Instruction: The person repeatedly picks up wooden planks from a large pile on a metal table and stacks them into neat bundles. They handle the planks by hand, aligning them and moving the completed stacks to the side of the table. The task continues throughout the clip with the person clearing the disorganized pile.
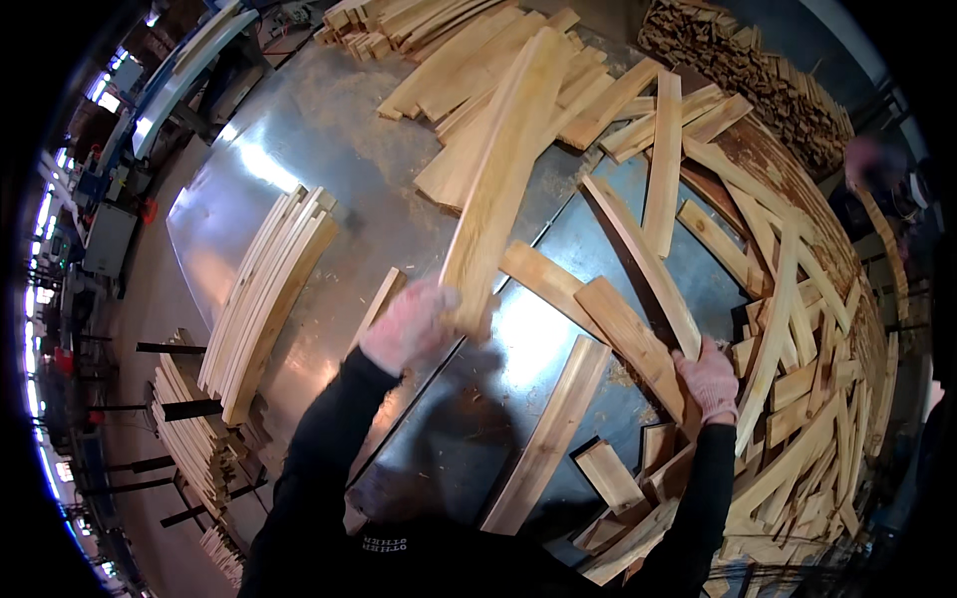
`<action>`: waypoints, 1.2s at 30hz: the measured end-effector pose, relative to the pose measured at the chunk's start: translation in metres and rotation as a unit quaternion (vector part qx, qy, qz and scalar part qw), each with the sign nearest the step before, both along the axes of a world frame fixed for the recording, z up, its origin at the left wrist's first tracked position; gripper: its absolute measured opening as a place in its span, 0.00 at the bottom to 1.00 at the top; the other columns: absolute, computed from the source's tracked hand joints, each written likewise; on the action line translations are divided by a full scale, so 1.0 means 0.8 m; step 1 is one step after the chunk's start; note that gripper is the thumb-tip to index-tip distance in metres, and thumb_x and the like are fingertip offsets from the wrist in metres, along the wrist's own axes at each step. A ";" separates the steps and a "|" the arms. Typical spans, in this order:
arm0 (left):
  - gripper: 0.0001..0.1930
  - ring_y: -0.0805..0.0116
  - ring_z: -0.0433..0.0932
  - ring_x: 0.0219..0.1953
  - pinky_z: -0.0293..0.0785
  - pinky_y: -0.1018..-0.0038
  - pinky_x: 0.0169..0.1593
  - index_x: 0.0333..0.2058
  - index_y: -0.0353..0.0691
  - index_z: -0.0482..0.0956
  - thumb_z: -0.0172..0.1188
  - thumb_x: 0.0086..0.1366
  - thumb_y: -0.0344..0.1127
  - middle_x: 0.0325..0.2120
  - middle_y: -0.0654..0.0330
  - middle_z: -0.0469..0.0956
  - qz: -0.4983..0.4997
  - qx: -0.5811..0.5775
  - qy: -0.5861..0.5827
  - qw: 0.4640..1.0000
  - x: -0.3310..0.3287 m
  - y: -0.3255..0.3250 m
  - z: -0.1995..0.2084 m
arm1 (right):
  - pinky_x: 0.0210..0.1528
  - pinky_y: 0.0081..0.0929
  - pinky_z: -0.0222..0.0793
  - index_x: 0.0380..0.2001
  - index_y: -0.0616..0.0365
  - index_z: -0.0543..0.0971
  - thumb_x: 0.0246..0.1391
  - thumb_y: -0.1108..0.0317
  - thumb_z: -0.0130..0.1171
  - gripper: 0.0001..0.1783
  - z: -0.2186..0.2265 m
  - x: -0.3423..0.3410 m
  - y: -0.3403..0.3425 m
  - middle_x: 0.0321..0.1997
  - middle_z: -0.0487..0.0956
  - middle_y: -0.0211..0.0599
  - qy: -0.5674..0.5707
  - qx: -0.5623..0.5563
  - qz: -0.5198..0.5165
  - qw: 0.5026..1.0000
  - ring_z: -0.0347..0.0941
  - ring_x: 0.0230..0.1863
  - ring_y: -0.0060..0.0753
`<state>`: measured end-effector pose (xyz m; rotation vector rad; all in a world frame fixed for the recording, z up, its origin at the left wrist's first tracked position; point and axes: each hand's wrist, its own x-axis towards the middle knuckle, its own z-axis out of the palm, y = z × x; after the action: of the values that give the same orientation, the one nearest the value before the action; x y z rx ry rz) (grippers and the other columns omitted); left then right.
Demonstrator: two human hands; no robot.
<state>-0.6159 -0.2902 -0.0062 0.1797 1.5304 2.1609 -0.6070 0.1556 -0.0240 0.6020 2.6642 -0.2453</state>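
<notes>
My left hand (411,325), in a pink work glove, is closed round the near end of a long wide wooden board (510,164). That board slants up and away over other boards at the far side of the metal table (329,130). To the right, my right hand (709,379), gloved alike, grips the near end of a narrower wooden plank (643,261). The plank's far end points up and left, and a dark shadow lies beside it. Loose boards (638,344) lie between my hands, and a short wooden strip (379,304) is just beyond my left hand.
A stack of strips (269,299) rests at the table's left edge, above racked strips (189,439) on dark metal arms. Jumbled offcuts (797,429) crowd the right side. At the back right stands a big woodpile (743,80); another person (882,179) is at the far right.
</notes>
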 end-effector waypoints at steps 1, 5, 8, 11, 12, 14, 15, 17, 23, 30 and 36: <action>0.25 0.53 0.82 0.45 0.80 0.57 0.50 0.57 0.31 0.70 0.51 0.69 0.45 0.45 0.48 0.80 0.016 0.040 -0.039 0.998 -0.020 -0.011 -0.013 | 0.58 0.45 0.72 0.62 0.54 0.70 0.53 0.45 0.63 0.38 0.003 0.023 -0.004 0.55 0.79 0.56 -0.017 -0.029 -0.007 0.999 0.76 0.55 0.60; 0.26 0.50 0.79 0.48 0.80 0.52 0.51 0.60 0.29 0.64 0.54 0.66 0.33 0.49 0.44 0.75 0.069 0.190 -0.188 0.961 -0.100 -0.006 -0.053 | 0.60 0.46 0.70 0.63 0.52 0.70 0.52 0.45 0.65 0.39 0.001 0.101 0.038 0.56 0.79 0.55 0.033 -0.113 -0.049 0.992 0.74 0.57 0.60; 0.28 0.47 0.78 0.49 0.79 0.46 0.51 0.63 0.29 0.61 0.55 0.65 0.28 0.49 0.45 0.74 0.023 0.211 -0.166 0.963 -0.114 0.004 -0.102 | 0.64 0.42 0.67 0.65 0.56 0.68 0.51 0.43 0.66 0.44 -0.012 0.120 0.035 0.64 0.73 0.53 -0.005 -0.046 -0.065 0.997 0.71 0.63 0.56; 0.28 0.47 0.77 0.50 0.79 0.44 0.52 0.65 0.29 0.60 0.54 0.67 0.26 0.49 0.48 0.73 0.099 0.093 -0.176 0.975 -0.117 0.040 -0.145 | 0.66 0.40 0.66 0.69 0.55 0.65 0.51 0.38 0.63 0.48 -0.020 0.118 0.028 0.66 0.71 0.53 -0.035 0.029 -0.063 0.997 0.69 0.66 0.52; 0.27 0.50 0.77 0.51 0.79 0.48 0.54 0.65 0.30 0.60 0.52 0.68 0.25 0.52 0.50 0.73 0.130 0.100 -0.176 0.971 -0.124 0.048 -0.160 | 0.67 0.40 0.66 0.70 0.54 0.63 0.51 0.37 0.63 0.49 -0.013 0.115 0.020 0.67 0.70 0.53 -0.047 0.043 -0.061 0.996 0.68 0.66 0.53; 0.23 0.56 0.78 0.47 0.79 0.60 0.51 0.61 0.34 0.68 0.54 0.69 0.29 0.45 0.54 0.76 0.200 0.100 -0.102 0.969 -0.152 0.071 -0.189 | 0.66 0.41 0.66 0.71 0.52 0.60 0.52 0.34 0.60 0.52 -0.017 0.116 0.021 0.68 0.69 0.53 -0.052 0.078 -0.044 0.995 0.69 0.66 0.52; 0.21 0.59 0.78 0.45 0.79 0.65 0.49 0.59 0.35 0.71 0.55 0.69 0.31 0.42 0.56 0.78 0.234 0.097 -0.067 0.965 -0.166 0.079 -0.206 | 0.66 0.41 0.67 0.71 0.52 0.60 0.51 0.34 0.60 0.52 -0.014 0.114 0.018 0.68 0.69 0.53 -0.057 0.068 -0.050 0.995 0.69 0.65 0.52; 0.16 0.65 0.79 0.41 0.75 0.71 0.45 0.52 0.34 0.77 0.56 0.68 0.34 0.37 0.58 0.81 0.292 -0.080 0.017 0.953 -0.215 0.089 -0.238 | 0.64 0.42 0.68 0.71 0.51 0.61 0.51 0.33 0.61 0.51 -0.004 0.107 0.011 0.68 0.70 0.53 -0.069 0.052 -0.067 0.994 0.70 0.64 0.52; 0.18 0.61 0.81 0.39 0.75 0.68 0.44 0.50 0.35 0.79 0.59 0.65 0.38 0.35 0.51 0.84 0.341 -0.225 0.102 0.907 -0.380 0.101 -0.194 | 0.61 0.44 0.71 0.69 0.52 0.63 0.48 0.36 0.65 0.51 -0.018 0.124 0.022 0.63 0.73 0.57 0.001 0.068 -0.051 0.996 0.72 0.61 0.56; 0.22 0.53 0.83 0.42 0.77 0.60 0.47 0.53 0.36 0.76 0.60 0.64 0.42 0.36 0.48 0.83 0.284 -0.328 0.091 0.897 -0.416 0.095 -0.107 | 0.57 0.47 0.72 0.66 0.55 0.66 0.44 0.39 0.69 0.51 -0.019 0.132 0.021 0.60 0.76 0.54 0.054 0.069 -0.048 0.995 0.75 0.57 0.56; 0.31 0.45 0.79 0.50 0.76 0.54 0.53 0.61 0.40 0.69 0.60 0.64 0.50 0.47 0.44 0.79 0.329 -0.650 0.441 0.524 -0.402 0.064 -0.056 | 0.57 0.45 0.72 0.63 0.60 0.70 0.45 0.41 0.71 0.48 -0.014 0.125 0.026 0.56 0.77 0.57 0.087 -0.007 -0.045 0.995 0.76 0.56 0.56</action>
<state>-0.9377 -0.2388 -0.0507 0.1689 3.8046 0.4121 -0.5070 0.1768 -0.0355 0.7268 2.8022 -0.3562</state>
